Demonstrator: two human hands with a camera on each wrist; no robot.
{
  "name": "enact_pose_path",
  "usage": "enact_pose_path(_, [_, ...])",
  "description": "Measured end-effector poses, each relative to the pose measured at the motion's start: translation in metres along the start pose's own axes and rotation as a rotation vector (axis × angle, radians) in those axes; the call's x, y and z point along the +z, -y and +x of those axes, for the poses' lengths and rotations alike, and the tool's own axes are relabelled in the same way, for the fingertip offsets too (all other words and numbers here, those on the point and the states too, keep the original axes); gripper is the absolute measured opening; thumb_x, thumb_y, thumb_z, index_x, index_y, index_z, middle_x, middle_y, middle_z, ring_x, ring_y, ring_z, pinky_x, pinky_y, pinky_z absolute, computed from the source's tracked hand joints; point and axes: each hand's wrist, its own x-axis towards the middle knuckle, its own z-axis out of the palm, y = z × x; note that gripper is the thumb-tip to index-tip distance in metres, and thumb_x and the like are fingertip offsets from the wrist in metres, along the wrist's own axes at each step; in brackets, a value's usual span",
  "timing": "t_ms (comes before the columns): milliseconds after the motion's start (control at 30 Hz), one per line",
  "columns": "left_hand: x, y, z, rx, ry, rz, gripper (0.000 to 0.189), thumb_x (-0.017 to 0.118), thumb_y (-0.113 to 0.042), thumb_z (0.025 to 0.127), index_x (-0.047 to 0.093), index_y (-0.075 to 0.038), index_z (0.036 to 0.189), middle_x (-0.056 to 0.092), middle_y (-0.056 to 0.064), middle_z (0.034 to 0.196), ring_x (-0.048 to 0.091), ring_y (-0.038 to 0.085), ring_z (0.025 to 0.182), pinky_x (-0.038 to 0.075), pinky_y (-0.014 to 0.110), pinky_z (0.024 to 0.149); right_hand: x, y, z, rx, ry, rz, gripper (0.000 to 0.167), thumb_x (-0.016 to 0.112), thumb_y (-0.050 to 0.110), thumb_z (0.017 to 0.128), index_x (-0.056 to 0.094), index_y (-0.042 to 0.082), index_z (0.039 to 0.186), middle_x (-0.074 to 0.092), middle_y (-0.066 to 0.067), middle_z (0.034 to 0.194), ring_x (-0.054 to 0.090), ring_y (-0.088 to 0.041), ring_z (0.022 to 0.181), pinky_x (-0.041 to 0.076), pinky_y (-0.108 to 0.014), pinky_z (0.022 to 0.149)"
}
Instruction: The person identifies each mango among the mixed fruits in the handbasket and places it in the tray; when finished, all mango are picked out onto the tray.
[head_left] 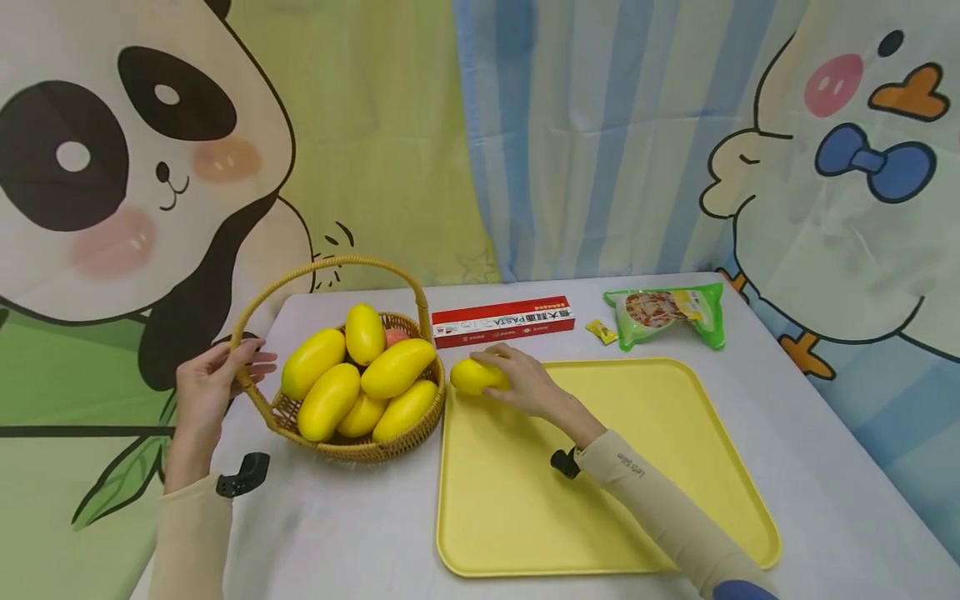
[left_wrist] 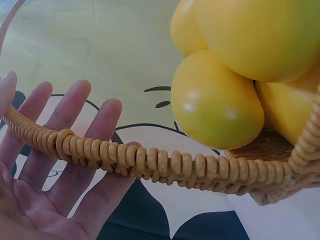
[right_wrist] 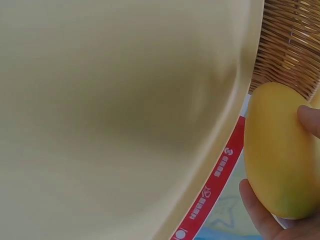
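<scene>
My right hand [head_left: 528, 387] grips a yellow mango [head_left: 467, 377] over the tray's back left corner, beside the basket. In the right wrist view, thumb and fingers lie on either side of this mango [right_wrist: 280, 155]. The wicker basket [head_left: 360, 452] stands to the left, heaped with several more mangoes [head_left: 397, 368] and one pinkish-red fruit [head_left: 394, 337] mostly hidden among them. My left hand [head_left: 208, 379] is at the left side of the basket's handle [head_left: 247, 383]. Its fingers [left_wrist: 75, 115] are straight and spread behind the handle in the left wrist view.
A yellow tray [head_left: 600, 483] lies right of the basket on the white-covered table [head_left: 337, 533]. Behind it are a red-and-white pasta box [head_left: 502, 322], a small yellow packet [head_left: 602, 332] and a green food bag [head_left: 667, 315]. A printed curtain [head_left: 615, 167] hangs behind the table.
</scene>
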Motion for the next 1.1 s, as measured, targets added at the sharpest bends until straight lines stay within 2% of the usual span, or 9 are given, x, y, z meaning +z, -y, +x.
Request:
enact_pose_path(100, [0.001, 0.000, 0.000, 0.001, -0.008, 0.017, 0.023, 0.065, -0.017, 0.092, 0.070, 0.002, 0.104, 0.074, -0.004, 0.078, 0.072, 0.010, 0.071, 0.056, 0.018, 0.066, 0.005, -0.003, 0.001, -0.017, 0.004, -0.015, 0.054, 0.073, 0.020, 0.085, 0.054, 0.015, 0.136, 0.056, -0.008, 0.126, 0.057, -0.026, 0.111, 0.050, -0.043, 0.090])
enact_pose_path(200, [0.001, -0.001, 0.000, -0.001, -0.012, 0.022, 0.019, 0.065, -0.018, 0.092, 0.072, -0.003, 0.101, 0.074, -0.005, 0.078, 0.071, 0.008, 0.071, 0.056, 0.018, 0.066, 0.009, -0.004, 0.002, -0.005, 0.016, -0.023, 0.055, 0.073, 0.020, 0.085, 0.054, 0.016, 0.136, 0.056, -0.008, 0.126, 0.057, -0.025, 0.110, 0.050, -0.041, 0.089])
enact_pose_path(400, [0.000, 0.001, 0.002, 0.001, 0.021, -0.040, 0.013, 0.062, -0.012, 0.093, 0.075, -0.010, 0.096, 0.074, -0.004, 0.078, 0.071, 0.007, 0.070, 0.056, 0.019, 0.065, 0.014, -0.004, 0.003, 0.025, 0.064, -0.031, 0.055, 0.071, 0.023, 0.087, 0.053, 0.015, 0.138, 0.056, -0.009, 0.126, 0.057, -0.026, 0.111, 0.050, -0.041, 0.091])
enact_pose_path(700, [-0.001, 0.000, 0.000, -0.003, 0.009, -0.024, 0.012, 0.064, -0.013, 0.092, 0.074, -0.010, 0.096, 0.074, -0.002, 0.078, 0.071, 0.008, 0.070, 0.056, 0.020, 0.065, 0.016, -0.010, 0.008, 0.111, 0.168, -0.039, 0.060, 0.063, 0.032, 0.093, 0.041, 0.013, 0.146, 0.052, -0.016, 0.137, 0.052, -0.031, 0.123, 0.043, -0.046, 0.103])
enact_pose_path(933, [-0.001, 0.000, 0.001, -0.002, 0.016, -0.022, 0.013, 0.063, -0.013, 0.093, 0.073, -0.007, 0.098, 0.074, -0.001, 0.079, 0.072, 0.011, 0.069, 0.056, 0.019, 0.066, 0.012, -0.009, 0.017, 0.135, 0.202, -0.103, 0.063, 0.063, 0.030, 0.094, 0.038, 0.007, 0.147, 0.053, -0.018, 0.133, 0.054, -0.033, 0.117, 0.044, -0.049, 0.099])
enact_pose_path(1100, [-0.001, 0.002, 0.001, 0.004, 0.027, -0.028, 0.014, 0.062, -0.012, 0.093, 0.073, -0.006, 0.099, 0.074, -0.001, 0.080, 0.072, 0.010, 0.070, 0.056, 0.019, 0.066, 0.012, -0.007, 0.021, 0.150, 0.250, -0.143, 0.067, 0.062, 0.033, 0.094, 0.033, 0.006, 0.149, 0.050, -0.019, 0.137, 0.052, -0.034, 0.120, 0.043, -0.049, 0.100])
